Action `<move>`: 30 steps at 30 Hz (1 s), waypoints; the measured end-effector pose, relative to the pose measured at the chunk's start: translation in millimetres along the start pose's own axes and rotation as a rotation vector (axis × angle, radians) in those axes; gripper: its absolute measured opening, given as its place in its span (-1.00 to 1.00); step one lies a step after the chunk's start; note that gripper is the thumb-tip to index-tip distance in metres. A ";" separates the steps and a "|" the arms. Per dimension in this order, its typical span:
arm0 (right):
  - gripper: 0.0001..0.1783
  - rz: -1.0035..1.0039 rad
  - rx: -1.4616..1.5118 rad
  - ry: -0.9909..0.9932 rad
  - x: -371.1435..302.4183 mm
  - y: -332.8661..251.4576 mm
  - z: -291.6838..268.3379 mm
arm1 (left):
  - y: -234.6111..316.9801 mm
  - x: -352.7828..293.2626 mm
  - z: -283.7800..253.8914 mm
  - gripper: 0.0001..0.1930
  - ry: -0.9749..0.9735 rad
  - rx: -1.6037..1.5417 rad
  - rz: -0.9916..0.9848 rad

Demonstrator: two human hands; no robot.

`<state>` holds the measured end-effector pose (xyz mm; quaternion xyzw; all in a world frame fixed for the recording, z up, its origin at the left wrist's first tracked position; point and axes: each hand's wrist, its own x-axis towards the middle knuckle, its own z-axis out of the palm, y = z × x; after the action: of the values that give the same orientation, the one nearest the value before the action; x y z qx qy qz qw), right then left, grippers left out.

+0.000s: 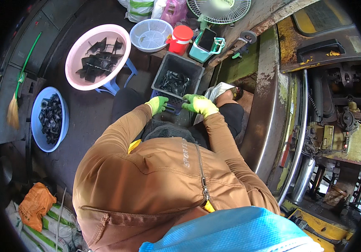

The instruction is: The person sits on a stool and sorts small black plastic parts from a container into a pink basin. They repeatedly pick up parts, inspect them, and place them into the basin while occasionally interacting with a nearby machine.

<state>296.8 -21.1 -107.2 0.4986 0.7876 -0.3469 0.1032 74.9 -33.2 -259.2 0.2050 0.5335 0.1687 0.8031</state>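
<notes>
My left hand, in a yellow-green glove, is closed in front of the near left corner of a dark grey bin. Opposite it, my right hand wears a matching glove, and its fingers are bent together by the bin's near right corner. What either hand grips, if anything, is lost against the dark background. A gap separates the two hands. Inside the bin lies a heap of small glossy black parts. The bin rests on a blue perforated stool or crate, partly hidden behind my hands.
A pink basin of black moulded pieces stands on a blue stool. A blue basin holds more black parts. Beyond the bin are a white basket, red jug, teal basket and fan. Machinery fills the right.
</notes>
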 end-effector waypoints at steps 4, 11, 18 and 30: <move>-0.43 -0.004 0.003 0.010 0.3 1.4 1.3 | 1.4 2.4 1.7 -0.81 -0.008 -0.029 -0.001; -0.41 0.000 -0.030 0.012 -6.4 -5.4 -3.4 | -2.0 6.8 -1.5 -0.78 -0.056 -0.027 0.035; -0.40 0.027 -0.051 0.018 -3.9 -6.6 -2.8 | -6.2 16.9 -4.8 -0.70 0.060 -0.024 0.019; -0.36 0.029 -0.004 -0.036 2.8 4.6 0.6 | -6.1 14.9 -4.9 -0.58 0.057 0.241 0.096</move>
<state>299.3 -18.3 -111.1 0.5035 0.7790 -0.3526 0.1236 76.3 -30.3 -275.7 0.3205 0.5622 0.1476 0.7480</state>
